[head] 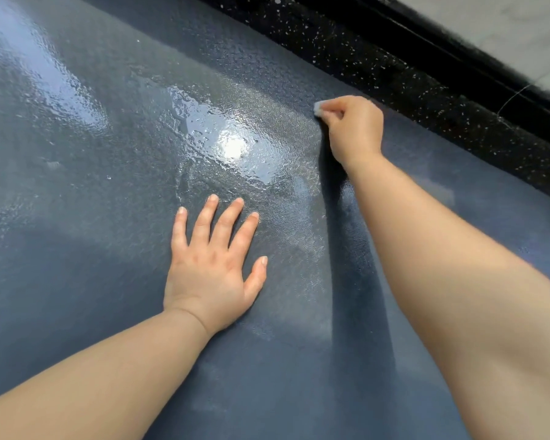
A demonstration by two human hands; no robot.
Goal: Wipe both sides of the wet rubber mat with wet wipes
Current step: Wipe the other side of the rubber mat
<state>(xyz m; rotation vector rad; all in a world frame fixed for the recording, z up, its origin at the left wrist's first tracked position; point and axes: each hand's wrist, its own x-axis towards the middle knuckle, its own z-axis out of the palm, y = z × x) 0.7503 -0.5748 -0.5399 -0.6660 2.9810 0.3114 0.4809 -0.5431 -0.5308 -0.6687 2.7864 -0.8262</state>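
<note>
A dark blue-grey rubber mat [108, 185] fills most of the view, lying flat. Its middle and upper left glisten with water and a bright light reflection. My left hand [213, 265] presses flat on the mat near the centre, fingers spread and straight. My right hand [354, 128] reaches to the mat's far edge, fingers curled round a small white wet wipe [318, 108]. Only a corner of the wipe shows past my fingers, and it touches the mat.
Beyond the mat's far edge runs a black speckled floor strip [394, 74]. Behind it lies a black border [458, 49] and pale tiles [505, 23] at the upper right.
</note>
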